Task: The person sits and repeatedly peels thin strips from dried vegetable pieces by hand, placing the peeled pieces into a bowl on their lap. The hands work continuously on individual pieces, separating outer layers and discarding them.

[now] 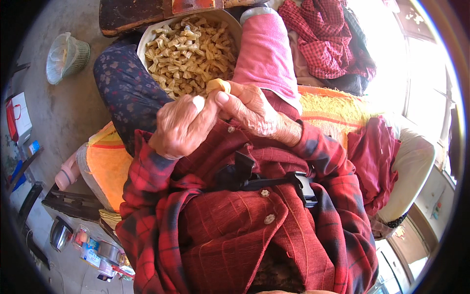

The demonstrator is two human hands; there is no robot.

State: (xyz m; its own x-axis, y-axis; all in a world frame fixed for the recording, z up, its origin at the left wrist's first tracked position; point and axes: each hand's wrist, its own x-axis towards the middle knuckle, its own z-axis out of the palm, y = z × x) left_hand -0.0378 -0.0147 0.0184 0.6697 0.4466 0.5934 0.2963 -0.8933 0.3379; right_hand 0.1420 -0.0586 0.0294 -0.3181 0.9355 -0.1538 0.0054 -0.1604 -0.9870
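My left hand [185, 125] and my right hand [255, 110] meet in front of my lap. Between their fingertips is a small pale-yellow strip [219, 85], looped or folded over. The right thumb and index finger pinch it; the left fingers are curled against its near side, partly blurred, and their tips are hidden. Just beyond my hands, a wide pale basin [142, 47] sits between my knees. It holds a heap of small knotted yellowish strips [191, 55], which look like tofu-skin knots.
A pink cloth [262, 51] covers my right thigh. Checked fabric [326, 40] is piled to the right. A dark wooden board [132, 16] edges the basin's far side. On the floor at left stands a lined plastic basket [69, 57]; a pink bottle [68, 174] lies nearer.
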